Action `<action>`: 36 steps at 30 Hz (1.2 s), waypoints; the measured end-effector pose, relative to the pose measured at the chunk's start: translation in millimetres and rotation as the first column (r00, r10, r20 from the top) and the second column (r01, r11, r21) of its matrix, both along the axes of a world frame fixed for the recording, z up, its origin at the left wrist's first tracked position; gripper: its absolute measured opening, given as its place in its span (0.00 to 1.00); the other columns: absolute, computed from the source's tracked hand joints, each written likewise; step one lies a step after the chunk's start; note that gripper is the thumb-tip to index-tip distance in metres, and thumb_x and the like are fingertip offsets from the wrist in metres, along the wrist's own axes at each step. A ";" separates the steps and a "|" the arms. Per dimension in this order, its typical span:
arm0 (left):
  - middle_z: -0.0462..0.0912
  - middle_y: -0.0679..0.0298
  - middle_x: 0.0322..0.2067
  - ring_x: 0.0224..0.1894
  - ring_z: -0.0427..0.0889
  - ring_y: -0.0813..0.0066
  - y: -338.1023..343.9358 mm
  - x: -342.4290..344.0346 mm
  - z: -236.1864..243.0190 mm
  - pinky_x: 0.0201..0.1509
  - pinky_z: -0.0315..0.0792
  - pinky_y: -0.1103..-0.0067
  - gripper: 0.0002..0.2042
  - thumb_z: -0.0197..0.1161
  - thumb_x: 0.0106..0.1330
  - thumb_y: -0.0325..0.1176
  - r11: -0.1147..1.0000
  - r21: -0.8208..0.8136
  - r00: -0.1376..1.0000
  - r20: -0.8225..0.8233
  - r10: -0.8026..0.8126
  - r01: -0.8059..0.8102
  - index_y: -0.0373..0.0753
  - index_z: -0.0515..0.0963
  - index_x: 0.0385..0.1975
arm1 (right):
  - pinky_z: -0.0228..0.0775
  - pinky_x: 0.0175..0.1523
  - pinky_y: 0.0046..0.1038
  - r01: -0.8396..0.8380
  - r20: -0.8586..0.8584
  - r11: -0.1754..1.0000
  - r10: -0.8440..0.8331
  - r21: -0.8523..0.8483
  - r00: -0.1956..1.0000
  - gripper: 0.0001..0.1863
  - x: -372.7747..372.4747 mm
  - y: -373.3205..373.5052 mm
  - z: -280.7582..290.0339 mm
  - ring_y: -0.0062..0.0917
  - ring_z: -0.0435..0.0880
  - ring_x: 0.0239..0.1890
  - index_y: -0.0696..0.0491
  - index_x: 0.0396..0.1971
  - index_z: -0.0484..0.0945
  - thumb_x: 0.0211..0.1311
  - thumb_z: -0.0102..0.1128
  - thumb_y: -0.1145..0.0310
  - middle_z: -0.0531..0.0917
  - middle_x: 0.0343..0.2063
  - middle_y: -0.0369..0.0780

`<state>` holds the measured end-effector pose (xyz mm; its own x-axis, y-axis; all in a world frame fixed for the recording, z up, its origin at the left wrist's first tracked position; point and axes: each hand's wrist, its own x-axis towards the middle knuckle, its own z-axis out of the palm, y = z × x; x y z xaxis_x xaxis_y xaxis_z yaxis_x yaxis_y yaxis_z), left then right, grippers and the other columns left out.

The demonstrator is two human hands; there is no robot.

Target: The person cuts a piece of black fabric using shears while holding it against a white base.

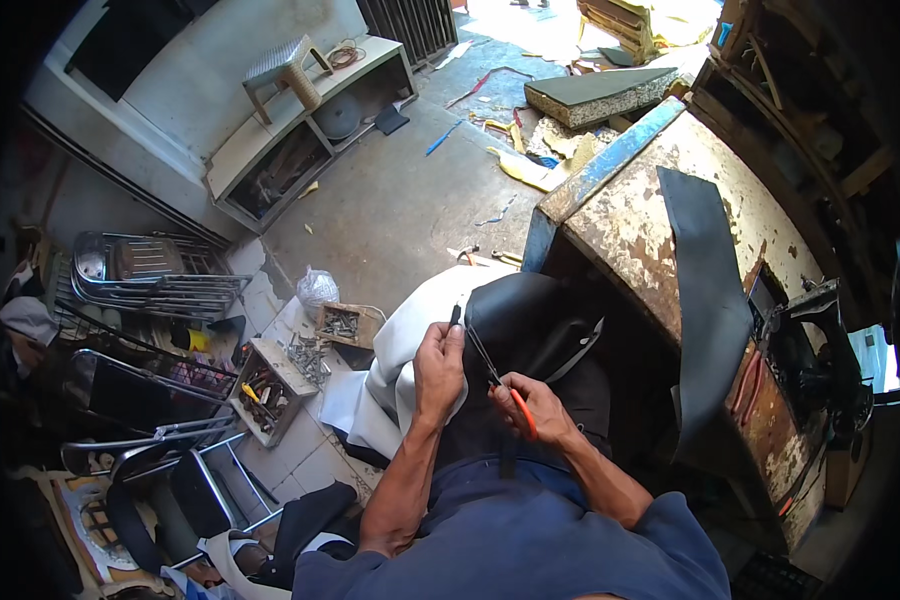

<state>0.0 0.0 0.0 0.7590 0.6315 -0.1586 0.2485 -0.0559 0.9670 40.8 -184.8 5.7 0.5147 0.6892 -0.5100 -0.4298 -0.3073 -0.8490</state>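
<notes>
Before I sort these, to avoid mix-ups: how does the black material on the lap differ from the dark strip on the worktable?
The black material looks glossier; the dark strip looks greyer. The black material bulges roundly; the dark strip lies flatter, overhanging the worktable. Both are dark.

Open floor (380,205) beyond the left hand (438,374), worn table (638,225) blocking the right, toolbox (289,366) crowding left

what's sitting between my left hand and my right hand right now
In the head view, metal blades of the orange-handled scissors lie between your left hand and right hand, with black sheet material behind them.
</notes>
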 end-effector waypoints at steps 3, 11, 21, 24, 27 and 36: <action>0.72 0.64 0.19 0.23 0.69 0.76 -2.2 -1.6 14.1 0.29 0.66 0.72 0.13 0.56 0.77 0.39 0.986 0.160 0.996 -0.074 0.055 -0.042 0.32 0.74 0.39 | 0.67 0.30 0.22 0.008 0.089 0.999 -0.012 0.049 0.996 0.33 -4.5 11.1 -5.1 0.14 0.75 0.24 0.55 0.40 0.80 0.66 0.59 0.35 0.77 0.21 0.32; 0.84 0.52 0.28 0.29 0.83 0.63 -39.7 -11.5 -9.6 0.34 0.74 0.67 0.11 0.56 0.76 0.37 0.990 0.108 0.991 0.115 0.074 -0.087 0.34 0.76 0.42 | 0.69 0.29 0.25 0.190 0.422 0.979 -0.143 -0.071 0.895 0.28 15.0 27.0 22.0 0.17 0.76 0.24 0.58 0.28 0.79 0.65 0.67 0.44 0.78 0.19 0.35; 0.88 0.51 0.38 0.42 0.87 0.60 -13.2 -19.1 45.1 0.46 0.77 0.72 0.08 0.57 0.76 0.31 0.929 0.346 0.971 0.232 0.050 -0.131 0.35 0.80 0.46 | 0.71 0.25 0.18 -0.036 -0.167 0.947 0.094 0.319 0.982 0.14 31.9 8.2 66.7 0.16 0.81 0.21 0.53 0.35 0.75 0.63 0.73 0.63 0.82 0.25 0.35; 0.88 0.54 0.44 0.47 0.86 0.62 -9.8 -21.7 51.1 0.53 0.76 0.72 0.09 0.57 0.75 0.28 0.938 0.332 0.964 0.265 0.009 -0.100 0.32 0.79 0.47 | 0.77 0.42 0.23 -0.017 0.402 0.929 -0.144 0.371 0.904 0.21 29.9 2.7 50.1 0.21 0.85 0.37 0.54 0.42 0.71 0.58 0.77 0.68 0.84 0.42 0.41; 0.87 0.55 0.41 0.45 0.86 0.63 -15.5 -23.4 53.0 0.50 0.76 0.73 0.08 0.58 0.74 0.28 0.892 0.446 0.947 0.313 -0.077 -0.075 0.32 0.79 0.45 | 0.78 0.50 0.37 -0.108 0.877 0.919 -0.319 0.378 0.360 0.28 61.2 26.7 62.6 0.40 0.83 0.52 0.55 0.50 0.71 0.55 0.78 0.64 0.79 0.56 0.48; 0.73 0.75 0.28 0.30 0.65 0.89 -10.1 -14.8 37.8 0.35 0.60 0.86 0.07 0.56 0.77 0.31 0.978 -0.153 0.955 0.240 0.174 -0.140 0.34 0.77 0.39 | 0.75 0.37 0.32 0.164 0.698 0.972 -0.236 0.169 0.677 0.25 78.0 24.4 27.9 0.28 0.83 0.29 0.59 0.46 0.71 0.60 0.75 0.60 0.82 0.27 0.44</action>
